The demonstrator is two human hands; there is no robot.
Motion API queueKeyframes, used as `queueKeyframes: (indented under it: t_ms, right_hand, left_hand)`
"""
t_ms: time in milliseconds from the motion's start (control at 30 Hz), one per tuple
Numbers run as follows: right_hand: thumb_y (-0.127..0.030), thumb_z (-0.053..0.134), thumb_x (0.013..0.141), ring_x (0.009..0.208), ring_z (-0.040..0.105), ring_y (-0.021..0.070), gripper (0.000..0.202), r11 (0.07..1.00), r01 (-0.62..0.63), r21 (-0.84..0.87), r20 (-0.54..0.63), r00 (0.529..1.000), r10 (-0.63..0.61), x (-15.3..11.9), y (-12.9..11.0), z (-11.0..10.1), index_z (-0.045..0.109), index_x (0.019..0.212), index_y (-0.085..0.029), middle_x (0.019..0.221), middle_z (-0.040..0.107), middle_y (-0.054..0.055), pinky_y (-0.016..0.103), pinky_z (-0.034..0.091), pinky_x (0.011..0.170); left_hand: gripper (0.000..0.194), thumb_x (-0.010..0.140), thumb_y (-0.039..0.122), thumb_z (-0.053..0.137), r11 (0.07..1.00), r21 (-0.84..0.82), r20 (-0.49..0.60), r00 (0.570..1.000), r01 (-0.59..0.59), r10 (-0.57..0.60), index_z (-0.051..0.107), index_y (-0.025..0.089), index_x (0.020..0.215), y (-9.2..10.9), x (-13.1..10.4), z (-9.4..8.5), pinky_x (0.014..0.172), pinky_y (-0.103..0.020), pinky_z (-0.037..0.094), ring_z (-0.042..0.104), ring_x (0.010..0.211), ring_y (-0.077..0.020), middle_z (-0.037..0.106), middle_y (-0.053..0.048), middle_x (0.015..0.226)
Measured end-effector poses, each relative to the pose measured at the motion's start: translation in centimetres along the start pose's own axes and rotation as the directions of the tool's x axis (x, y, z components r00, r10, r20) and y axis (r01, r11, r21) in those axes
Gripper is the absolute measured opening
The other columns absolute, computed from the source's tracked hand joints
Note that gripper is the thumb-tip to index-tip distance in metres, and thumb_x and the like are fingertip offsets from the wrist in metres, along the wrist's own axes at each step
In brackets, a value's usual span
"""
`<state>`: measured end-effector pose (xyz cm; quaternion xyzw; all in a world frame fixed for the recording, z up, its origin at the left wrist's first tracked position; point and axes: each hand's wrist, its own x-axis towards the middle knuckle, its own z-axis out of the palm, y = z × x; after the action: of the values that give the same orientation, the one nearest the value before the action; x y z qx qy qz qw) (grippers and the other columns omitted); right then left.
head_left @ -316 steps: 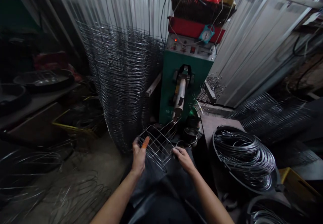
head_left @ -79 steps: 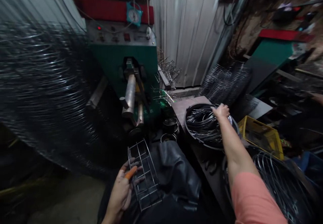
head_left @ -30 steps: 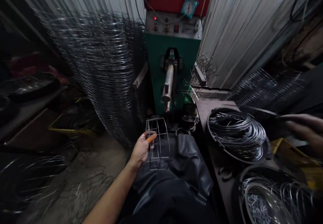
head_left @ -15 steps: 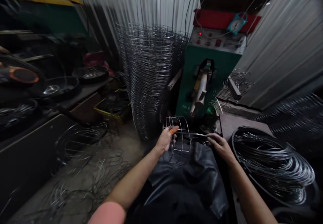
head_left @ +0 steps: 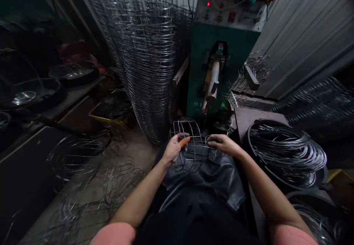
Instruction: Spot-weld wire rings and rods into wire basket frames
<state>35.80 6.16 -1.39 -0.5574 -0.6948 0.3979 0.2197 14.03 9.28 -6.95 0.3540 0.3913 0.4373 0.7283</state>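
Note:
My left hand [head_left: 173, 150], with an orange cover on its thumb, is closed around the left part of a small wire cage [head_left: 195, 137]. The cage, made of thin curved and straight wires, sits above the dark apron [head_left: 204, 178] over my lap. My right hand [head_left: 224, 144] is pinched at the cage's right side, its fingertips on a thin metal wire [head_left: 207, 139]. Where that wire runs among the cage's bars is hard to make out. Straight beyond the hands stands a green machine [head_left: 201, 79] with a pale metal arm [head_left: 214, 81] pointing toward me.
Tall stacks of wire rings [head_left: 149, 53] lean behind on the left. A black tub [head_left: 253, 145] of wire hoops [head_left: 293, 156] stands at right, with another coil-filled tub below. Loose wire pieces [head_left: 105, 186] cover the left floor, near a yellow crate [head_left: 96, 114].
My right hand has moved left, closer to the cage, and the wire that stretched between the hands now shows only briefly at its fingertips. The view has tilted down.

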Motion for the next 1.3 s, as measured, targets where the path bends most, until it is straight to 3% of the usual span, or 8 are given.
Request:
queueKeyframes:
  t_ms: [133, 267, 467, 633, 700, 900, 1067, 1300]
  right_hand:
    - [-0.029, 0.048, 0.082, 0.085, 0.06, 0.0176, 0.021, 0.979, 0.148, -0.138, -0.18, 0.969, -0.172, -0.1, 0.9, -0.7, 0.065, 0.092, -0.021, 0.089, 0.066, 0.003, 0.029, 0.045, 0.078]
    - [-0.036, 0.053, 0.082, 0.081, 0.061, 0.0185, 0.022, 0.975, 0.133, -0.181, -0.408, 0.892, -0.197, 0.0, 3.1, -1.5, 0.067, 0.092, -0.023, 0.087, 0.065, 0.005, 0.03, 0.046, 0.074]
    - [-0.04, 0.05, 0.085, 0.084, 0.059, 0.0198, 0.024, 0.947, 0.142, -0.287, -0.471, 0.84, -0.268, 0.9, 5.1, -0.9, 0.068, 0.091, -0.025, 0.086, 0.066, 0.004, 0.035, 0.041, 0.079]
    - [-0.038, 0.047, 0.087, 0.081, 0.057, 0.0206, 0.024, 0.907, 0.129, -0.401, -0.651, 0.657, -0.38, 1.6, 5.4, -3.4, 0.066, 0.092, -0.024, 0.085, 0.065, 0.005, 0.036, 0.04, 0.076]
    - [-0.037, 0.047, 0.087, 0.08, 0.056, 0.0208, 0.023, 0.896, 0.119, -0.428, -0.674, 0.618, -0.404, 2.0, 5.6, -4.4, 0.065, 0.09, -0.024, 0.083, 0.065, 0.004, 0.036, 0.039, 0.075]
    - [-0.038, 0.044, 0.088, 0.078, 0.056, 0.0209, 0.024, 0.906, 0.14, -0.399, -0.599, 0.709, -0.373, 4.2, 8.1, -4.3, 0.064, 0.087, -0.024, 0.08, 0.065, 0.004, 0.036, 0.039, 0.074]
    - [-0.038, 0.044, 0.088, 0.078, 0.056, 0.021, 0.024, 0.934, 0.14, -0.33, -0.583, 0.747, -0.318, 5.2, 10.3, -3.7, 0.064, 0.087, -0.023, 0.08, 0.065, 0.004, 0.036, 0.039, 0.073]
    - [-0.038, 0.046, 0.087, 0.08, 0.055, 0.021, 0.023, 0.947, 0.142, -0.287, -0.577, 0.763, -0.289, 5.9, 11.4, -4.6, 0.064, 0.087, -0.024, 0.083, 0.065, 0.004, 0.037, 0.039, 0.076]
  left_hand:
    - [0.051, 0.054, 0.038, 0.079, 0.998, 0.025, 0.019, 0.998, 0.054, -0.054, 0.058, 0.013, 0.093, -0.2, -0.8, -1.3, 0.039, -0.019, 0.037, 0.045, 0.041, -0.0059, 0.05, 0.006, 0.054]
    - [0.047, 0.054, 0.041, 0.078, 0.994, 0.08, -0.005, 0.997, 0.076, -0.076, 0.059, 0.011, 0.086, -0.5, -1.6, -2.1, 0.034, -0.02, 0.034, 0.042, 0.034, -0.0057, 0.052, 0.005, 0.053]
    - [0.044, 0.054, 0.048, 0.075, 0.994, 0.108, -0.113, 0.994, 0.016, -0.004, 0.057, 0.012, 0.072, -0.8, -0.6, -1.4, 0.029, -0.018, 0.022, 0.036, 0.03, -0.0025, 0.058, 0.001, 0.06]
    - [0.044, 0.051, 0.046, 0.076, 0.999, 0.049, -0.105, 0.994, -0.019, 0.024, 0.055, 0.013, 0.07, 0.9, 2.5, -0.1, 0.028, -0.018, 0.018, 0.031, 0.03, -0.0012, 0.059, 0.001, 0.059]
    - [0.041, 0.05, 0.043, 0.076, 0.999, 0.042, -0.071, 0.997, -0.018, 0.021, 0.057, 0.012, 0.07, 1.6, 3.9, 0.5, 0.028, -0.018, 0.018, 0.03, 0.031, -0.001, 0.057, 0.002, 0.058]
    - [0.04, 0.049, 0.039, 0.077, 0.999, 0.042, -0.068, 0.998, -0.015, 0.018, 0.057, 0.013, 0.071, 1.4, 7.5, 1.6, 0.028, -0.017, 0.02, 0.033, 0.033, -0.0008, 0.063, -0.002, 0.071]
    - [0.041, 0.048, 0.037, 0.078, 1.0, 0.0, -0.072, 0.997, 0.03, -0.03, 0.057, 0.013, 0.073, 1.0, 8.9, 1.9, 0.029, -0.017, 0.02, 0.032, 0.034, -0.0001, 0.061, 0.0, 0.069]
    - [0.039, 0.051, 0.04, 0.077, 0.999, 0.011, -0.022, 0.999, 0.04, -0.039, 0.057, 0.012, 0.071, 1.0, 10.0, 2.0, 0.031, -0.017, 0.018, 0.028, 0.031, -0.0014, 0.043, 0.008, 0.043]
